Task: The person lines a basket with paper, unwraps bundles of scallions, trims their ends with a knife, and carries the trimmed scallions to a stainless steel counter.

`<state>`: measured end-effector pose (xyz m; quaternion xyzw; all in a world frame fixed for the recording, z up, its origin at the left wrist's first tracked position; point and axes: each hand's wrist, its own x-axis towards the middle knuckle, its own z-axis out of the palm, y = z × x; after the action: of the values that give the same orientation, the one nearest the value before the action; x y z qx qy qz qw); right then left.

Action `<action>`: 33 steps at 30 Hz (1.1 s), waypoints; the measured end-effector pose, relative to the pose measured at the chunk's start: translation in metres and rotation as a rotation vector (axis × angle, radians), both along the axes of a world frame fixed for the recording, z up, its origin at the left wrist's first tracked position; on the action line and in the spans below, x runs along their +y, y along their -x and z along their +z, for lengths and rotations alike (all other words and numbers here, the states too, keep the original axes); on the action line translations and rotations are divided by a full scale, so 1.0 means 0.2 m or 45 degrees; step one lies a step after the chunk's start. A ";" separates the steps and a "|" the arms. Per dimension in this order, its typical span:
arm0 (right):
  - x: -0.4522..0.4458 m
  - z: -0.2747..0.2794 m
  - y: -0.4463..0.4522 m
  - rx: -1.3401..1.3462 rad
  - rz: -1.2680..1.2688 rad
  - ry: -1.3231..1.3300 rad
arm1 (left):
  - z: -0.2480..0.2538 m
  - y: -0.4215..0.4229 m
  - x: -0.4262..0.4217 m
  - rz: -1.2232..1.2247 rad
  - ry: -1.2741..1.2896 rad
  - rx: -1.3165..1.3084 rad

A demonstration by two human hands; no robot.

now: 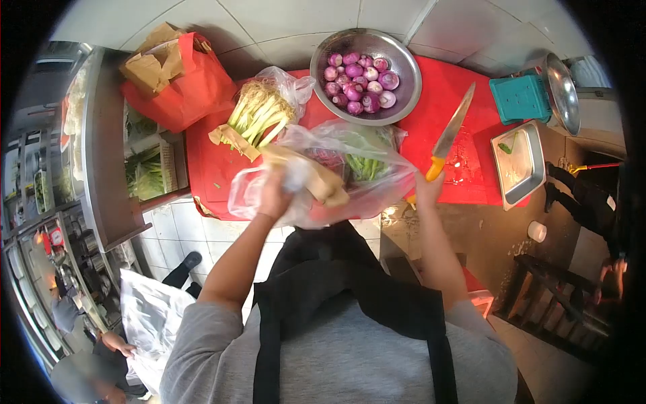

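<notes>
My left hand [274, 194] is closed on a crumpled piece of brown paper [324, 183], partly blurred, over a clear plastic bag [387, 198]. Green vegetables [365, 165] show through the bag's thin film. My right hand [429, 190] grips the yellow handle of a kitchen knife [453, 128], its blade pointing up and away from me. The bag's right edge reaches that same hand; whether the fingers pinch it I cannot tell. Just beyond my left hand lies a bunch of pale green stalks with roots [261, 116], brown paper partly around it.
A steel bowl of purple onions [413, 79] stands at the back of the red table [219, 182]. Left is a red bag [195, 91]; right are a teal scale [518, 98] and a steel tray [536, 172]. People are at both sides; one holds plastic sheeting [151, 323].
</notes>
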<state>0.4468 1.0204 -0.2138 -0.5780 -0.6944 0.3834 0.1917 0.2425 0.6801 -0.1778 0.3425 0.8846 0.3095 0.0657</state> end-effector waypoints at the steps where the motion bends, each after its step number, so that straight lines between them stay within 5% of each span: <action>1: 0.06 -0.05 -0.01 -0.048 0.037 0.008 | 0.17 0.07 0.00 0.325 0.069 -0.225; 2: 0.12 -0.12 -0.02 -0.096 0.077 0.014 | 0.32 0.14 -0.01 0.654 0.135 -0.448; 4: 0.22 -0.23 -0.02 -0.154 0.172 -0.041 | 0.29 0.27 -0.17 0.810 -0.285 -0.106; 6: 0.25 -0.29 0.00 -0.177 0.277 -0.160 | 0.32 0.37 -0.34 0.677 -0.418 -0.600; 9: 0.12 0.03 0.18 -0.466 0.158 -0.782 | 0.35 0.32 -0.40 0.239 0.754 -0.245; 10: 0.07 0.13 0.23 -0.225 0.345 -0.783 | 0.31 0.26 -0.39 0.094 0.989 -0.270; 13: -0.23 0.27 0.33 0.345 0.958 -0.496 | 0.21 0.05 -0.30 -0.353 0.983 -0.449; 16: -0.57 0.19 0.45 0.286 1.618 -0.150 | 0.10 -0.07 -0.11 -0.525 1.112 -0.598; 19: -0.72 0.23 0.61 -0.534 1.166 -0.576 | -0.10 -0.07 -0.11 -0.469 1.075 -0.540; 22: -0.67 0.14 0.68 -0.803 1.102 -0.184 | -0.03 -0.04 -0.12 -0.447 1.002 -0.451; 26: -0.63 -0.01 0.63 -0.542 1.383 -0.530 | 0.04 -0.01 -0.18 -0.419 0.946 -0.393; 30: -0.57 -0.11 0.68 -0.474 1.443 -0.399 | 0.05 0.01 -0.23 -0.445 0.891 -0.346; 33: -0.69 0.28 0.77 -0.390 1.380 -0.115 | 0.08 0.03 -0.25 -0.486 0.885 -0.329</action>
<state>0.2920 0.8815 -0.1586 -0.1789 -0.9275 0.3088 -0.1110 0.2355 0.6307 -0.1617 0.4160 0.8416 0.0150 0.3440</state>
